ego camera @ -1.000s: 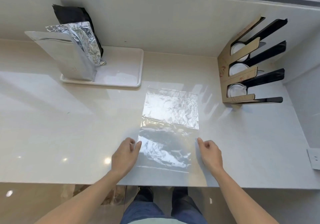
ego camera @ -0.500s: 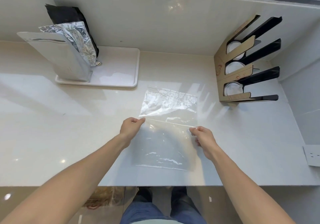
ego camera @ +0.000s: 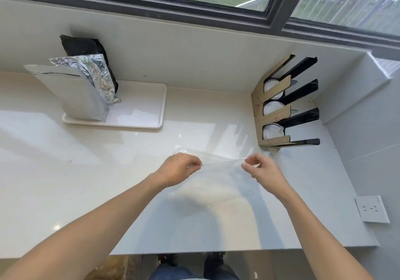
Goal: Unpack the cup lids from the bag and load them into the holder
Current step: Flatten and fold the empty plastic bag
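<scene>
A clear, empty plastic bag (ego camera: 218, 178) is held over the middle of the white counter. My left hand (ego camera: 178, 170) pinches its left side and my right hand (ego camera: 262, 171) pinches its right side, with a taut fold line stretched between them. The bag's far half bends over toward the back. At the right stands the cardboard and black lid holder (ego camera: 279, 115), with white cup lids (ego camera: 271, 131) showing in its three slots.
A white tray (ego camera: 140, 115) at the back left carries a silver foil pouch (ego camera: 75, 93), a crumpled foil bag and a black bag (ego camera: 84, 46). A wall socket (ego camera: 371, 209) is on the right wall. The window runs along the back.
Both hands moved from the bag's near edge to its middle, gripped it and lifted it off the counter, folding it. The view tilted up, showing the window.
</scene>
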